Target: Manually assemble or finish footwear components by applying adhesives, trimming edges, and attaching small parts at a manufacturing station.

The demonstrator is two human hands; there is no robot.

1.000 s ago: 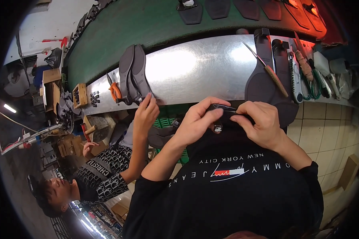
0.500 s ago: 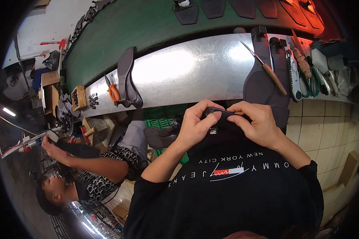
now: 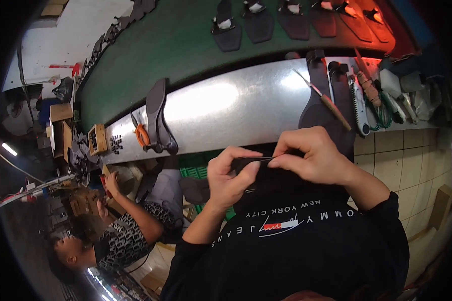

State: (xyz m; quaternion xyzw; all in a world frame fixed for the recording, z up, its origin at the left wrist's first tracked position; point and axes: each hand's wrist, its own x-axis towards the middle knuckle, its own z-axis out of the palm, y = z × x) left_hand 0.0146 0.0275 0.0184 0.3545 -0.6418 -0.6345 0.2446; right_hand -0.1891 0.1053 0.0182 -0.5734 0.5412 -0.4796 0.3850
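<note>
Closest to the camera, both hands are pinched onto the same thin dark strip (image 3: 253, 161) of what looks like leather or rubber, held right in front of the chest, just above the black printed shirt (image 3: 306, 241). The left hand (image 3: 228, 180) has its thumb and fingers clamped narrow on the left end, the right hand (image 3: 311, 158) is curled over the right end, fingertips tight on the edge. What could go wrong, I reckon: the piece is thin and held only by fingertips in mid-air, so if the two hands pull unevenly it could slip out, crease or tear, and it would drop down toward the lap or the tiled floor (image 3: 412, 165). Just past the hands is a shiny metal bench top (image 3: 226, 108), with a dark shoe upper (image 3: 326, 105) lying on it, a wooden-handled awl (image 3: 326, 100) across that, and a clutter of hand tools (image 3: 371, 95) near the right end. Further left on the metal stand a dark sole (image 3: 158, 118) on edge and orange-handled pliers (image 3: 141, 133). Beyond it runs a green belt (image 3: 186, 40) carrying dark insoles (image 3: 258, 20). Off to the left a co-worker (image 3: 120, 236) in a patterned top sits low among boxes, room's pretty dim over there
</note>
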